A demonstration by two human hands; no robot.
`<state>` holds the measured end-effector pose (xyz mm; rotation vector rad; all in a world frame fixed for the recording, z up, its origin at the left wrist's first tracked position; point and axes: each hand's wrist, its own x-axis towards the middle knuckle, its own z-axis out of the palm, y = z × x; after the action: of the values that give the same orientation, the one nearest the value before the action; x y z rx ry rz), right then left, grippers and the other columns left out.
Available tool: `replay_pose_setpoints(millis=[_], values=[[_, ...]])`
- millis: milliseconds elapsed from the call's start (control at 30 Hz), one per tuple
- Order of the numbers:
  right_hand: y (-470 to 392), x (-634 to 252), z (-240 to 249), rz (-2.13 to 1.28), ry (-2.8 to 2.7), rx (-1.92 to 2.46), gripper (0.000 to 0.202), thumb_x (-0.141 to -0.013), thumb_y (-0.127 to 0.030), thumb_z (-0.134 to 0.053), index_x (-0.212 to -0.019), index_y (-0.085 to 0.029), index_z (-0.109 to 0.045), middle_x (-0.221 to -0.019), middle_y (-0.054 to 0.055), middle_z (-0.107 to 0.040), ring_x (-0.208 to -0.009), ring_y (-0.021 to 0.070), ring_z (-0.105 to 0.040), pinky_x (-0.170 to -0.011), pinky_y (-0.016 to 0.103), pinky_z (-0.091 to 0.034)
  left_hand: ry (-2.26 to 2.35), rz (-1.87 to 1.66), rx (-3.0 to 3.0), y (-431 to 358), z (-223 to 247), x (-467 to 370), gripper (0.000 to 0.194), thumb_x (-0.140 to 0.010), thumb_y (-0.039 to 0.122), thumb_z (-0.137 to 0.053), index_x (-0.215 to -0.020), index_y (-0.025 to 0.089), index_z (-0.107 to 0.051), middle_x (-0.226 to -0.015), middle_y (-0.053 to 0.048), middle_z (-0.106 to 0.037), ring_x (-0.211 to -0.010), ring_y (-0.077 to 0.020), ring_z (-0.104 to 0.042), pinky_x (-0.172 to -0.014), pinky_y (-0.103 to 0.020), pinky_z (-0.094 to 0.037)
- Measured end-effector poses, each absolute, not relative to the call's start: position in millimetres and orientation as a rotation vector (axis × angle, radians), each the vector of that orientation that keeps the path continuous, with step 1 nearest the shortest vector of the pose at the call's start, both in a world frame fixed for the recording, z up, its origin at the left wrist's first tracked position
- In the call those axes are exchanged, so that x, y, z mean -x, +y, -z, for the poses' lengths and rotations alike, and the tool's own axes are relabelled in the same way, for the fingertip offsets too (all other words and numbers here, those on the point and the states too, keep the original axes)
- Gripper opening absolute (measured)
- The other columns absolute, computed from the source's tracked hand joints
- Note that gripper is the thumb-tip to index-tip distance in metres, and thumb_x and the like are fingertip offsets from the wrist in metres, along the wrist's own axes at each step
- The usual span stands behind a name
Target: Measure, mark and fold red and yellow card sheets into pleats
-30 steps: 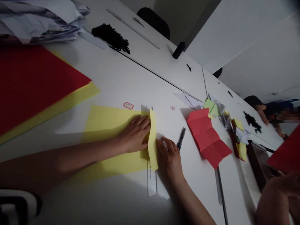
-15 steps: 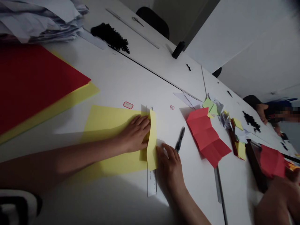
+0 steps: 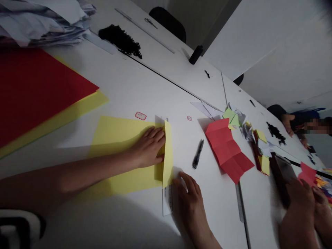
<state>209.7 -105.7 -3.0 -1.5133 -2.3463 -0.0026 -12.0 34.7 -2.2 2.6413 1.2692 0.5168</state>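
Note:
A yellow sheet [image 3: 121, 135] lies on the white table, its right edge bent upward along a clear ruler [image 3: 167, 202] that runs beneath it. My left hand [image 3: 150, 147] lies flat with fingers spread on the sheet, beside the raised strip. Just right of the strip's lower end is my right hand [image 3: 190, 195], fingers apart and curved, with nothing in it. A dark pen [image 3: 198, 154] rests on the table to the right of the strip.
Creased red paper [image 3: 229, 148] lies to the right. Red sheets [image 3: 38, 93] and a paper pile [image 3: 46, 22] are at the left. Black cords [image 3: 120, 40] lie farther back. Another person's hands [image 3: 302, 199] work at the lower right.
My right hand has moved slightly down, away from the raised strip, and its fingers have parted. My left hand has stayed in place. The other person's hands have shifted onto a dark object.

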Motion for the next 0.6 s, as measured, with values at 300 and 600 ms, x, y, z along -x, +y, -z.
replay_pose_setpoints(millis=[300,600], values=[[-128.0,-215.2,9.8,-0.177,-2.187,1.579,0.044,-0.091,-0.008,-0.042,-0.123,-0.031,-0.062,-0.132,0.007,-0.057,-0.122,0.0261,-0.052,-0.093,0.046,-0.051,1.271,-0.515,-2.662,35.3,3.5,12.1,0.057,-0.074,0.036,-0.065,-0.123,0.009,-0.05,-0.13,-0.017,-0.049,-0.128,-0.0337,-0.039,-0.114,-0.049,-0.026],[-81.6,-223.7,-17.5,-0.935,-1.613,1.567,0.029,-0.093,-0.033,-0.051,-0.117,-0.026,-0.065,-0.126,0.009,-0.062,-0.115,0.0252,-0.06,-0.092,0.041,-0.054,1.214,-0.564,-2.662,35.0,0.4,12.1,0.04,-0.077,0.034,-0.064,-0.112,0.015,-0.06,-0.13,-0.016,-0.048,-0.129,-0.0356,-0.036,-0.111,-0.054,-0.027]])
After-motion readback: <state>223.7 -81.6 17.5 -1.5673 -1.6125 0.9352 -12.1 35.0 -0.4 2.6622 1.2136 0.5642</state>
